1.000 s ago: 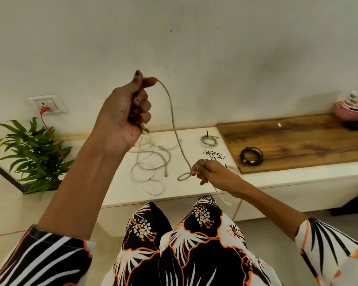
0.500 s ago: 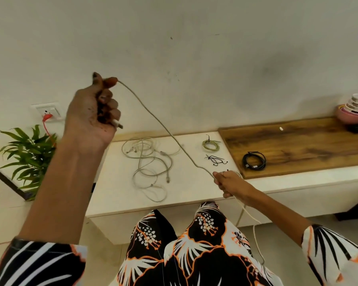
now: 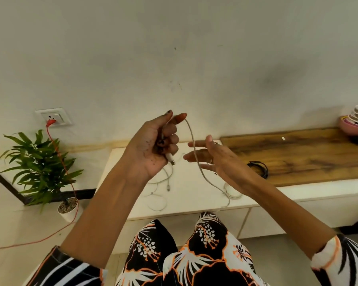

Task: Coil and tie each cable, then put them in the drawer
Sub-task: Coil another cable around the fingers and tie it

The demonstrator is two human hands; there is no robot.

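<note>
The left hand (image 3: 159, 145) is now lower and nearer the middle than half a second ago, and the right hand (image 3: 213, 159), which was down by the table (image 3: 194, 195) edge pinching the cable (image 3: 196, 159), is now raised beside it with fingers spread. The left hand is clenching the cable's near end, thumb and forefinger pinching it at the top, with the plug (image 3: 171, 158) poking down and to the right out of the fist. The right hand is lying released, fingers straight and pointing left; the cable is passing in front of them, and whether it is touching them I cannot tell.

From the pinch the cable is arching right, then hanging down and to the right, so its long axis is running steeply downward, across the right fingers, to the table edge and over it. The right hand is the nearer one to that hanging run, just beside it, so I judge it is about to catch the strand for the next loop toward the left fist.

More loose cables (image 3: 159, 193) are lying on the table, and a black coil (image 3: 258, 168) on the wooden board (image 3: 308, 153).
</note>
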